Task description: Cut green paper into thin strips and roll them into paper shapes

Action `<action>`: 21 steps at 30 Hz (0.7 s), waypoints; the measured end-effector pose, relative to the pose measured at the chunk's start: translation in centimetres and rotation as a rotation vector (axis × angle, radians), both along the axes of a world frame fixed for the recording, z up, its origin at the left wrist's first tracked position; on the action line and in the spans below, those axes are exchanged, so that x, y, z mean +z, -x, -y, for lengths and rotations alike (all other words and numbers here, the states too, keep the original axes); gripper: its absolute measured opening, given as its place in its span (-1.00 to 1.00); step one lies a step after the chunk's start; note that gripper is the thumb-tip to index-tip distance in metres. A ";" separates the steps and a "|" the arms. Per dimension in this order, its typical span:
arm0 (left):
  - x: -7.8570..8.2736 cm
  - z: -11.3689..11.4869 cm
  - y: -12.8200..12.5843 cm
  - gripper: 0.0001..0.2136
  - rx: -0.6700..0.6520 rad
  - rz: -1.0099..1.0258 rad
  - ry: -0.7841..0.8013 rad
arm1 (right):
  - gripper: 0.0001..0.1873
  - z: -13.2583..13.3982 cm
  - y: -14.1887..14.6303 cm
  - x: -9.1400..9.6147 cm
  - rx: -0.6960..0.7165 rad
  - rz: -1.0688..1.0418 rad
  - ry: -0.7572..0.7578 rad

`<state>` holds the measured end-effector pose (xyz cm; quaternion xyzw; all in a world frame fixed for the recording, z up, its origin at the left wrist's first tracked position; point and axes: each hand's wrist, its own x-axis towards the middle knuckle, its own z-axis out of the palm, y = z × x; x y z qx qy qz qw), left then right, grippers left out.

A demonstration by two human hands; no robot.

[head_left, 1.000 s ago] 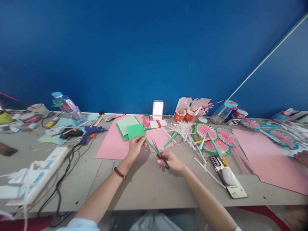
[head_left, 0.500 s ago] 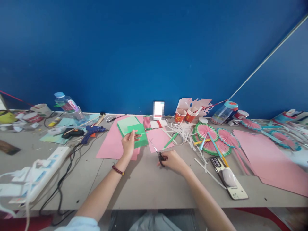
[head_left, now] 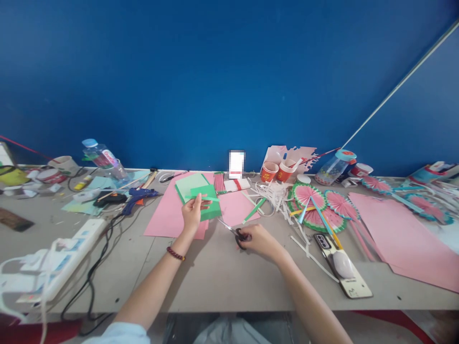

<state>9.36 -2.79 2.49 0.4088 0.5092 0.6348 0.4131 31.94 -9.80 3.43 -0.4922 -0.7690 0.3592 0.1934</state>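
My left hand (head_left: 191,214) pinches a narrow green paper strip (head_left: 205,197) and holds it over a green paper sheet (head_left: 210,206) that lies on a pink sheet (head_left: 168,212). A beaded bracelet circles that wrist. My right hand (head_left: 258,240) is closed on black-handled scissors (head_left: 233,232), whose blades lie low over the grey table (head_left: 222,272) and point left toward the green sheet. A stack of green paper (head_left: 186,185) sits just behind the left hand.
Pink-and-green paper fans (head_left: 315,203), white paper scraps (head_left: 272,191), orange paper cups (head_left: 278,170) and a phone (head_left: 342,265) lie to the right. A blue glue gun (head_left: 138,196), water bottle (head_left: 102,156), power strip (head_left: 60,260) and cables crowd the left. A large pink sheet (head_left: 401,239) covers the far right.
My left hand swung the green sheet left and down onto the pink sheet and now pinches a strip. My right hand lowered the scissors to the table, blades pointing left.
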 end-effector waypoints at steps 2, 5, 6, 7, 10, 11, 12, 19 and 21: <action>0.1 0.1 -0.1 -0.55 -0.007 -0.012 0.003 | -0.89 -0.1 -0.1 -0.2 -0.008 0.016 0.007; 0.5 0.4 -0.2 -0.56 -0.017 -0.036 -0.010 | -0.90 -0.4 -0.1 -0.4 0.023 0.047 -0.049; 0.7 0.5 -0.2 -0.56 -0.015 -0.045 -0.019 | -0.91 -0.4 -0.1 -0.5 0.030 0.065 -0.077; 0.8 0.6 -0.2 -0.57 -0.011 -0.053 -0.029 | -0.92 -0.5 0.0 -0.6 0.030 0.080 -0.100; 1.0 0.7 0.0 -0.59 0.014 -0.080 -0.056 | -0.84 -0.5 0.1 -0.9 -0.019 0.072 -0.106; 1.0 0.7 0.1 -0.60 0.019 -0.092 -0.064 | -0.81 -0.5 0.1 -1.1 -0.034 0.057 -0.095; 0.9 0.7 0.1 -0.61 0.021 -0.106 -0.071 | -0.80 -0.5 0.2 -1.2 -0.041 0.044 -0.084; 0.7 0.9 -0.3 -0.62 -0.089 -0.117 -0.035 | -0.87 0.0 0.5 -1.5 -0.001 0.070 -0.088; 0.8 1.0 -0.5 -0.62 -0.133 -0.122 -0.023 | -0.86 0.2 0.4 -1.3 0.004 0.099 -0.093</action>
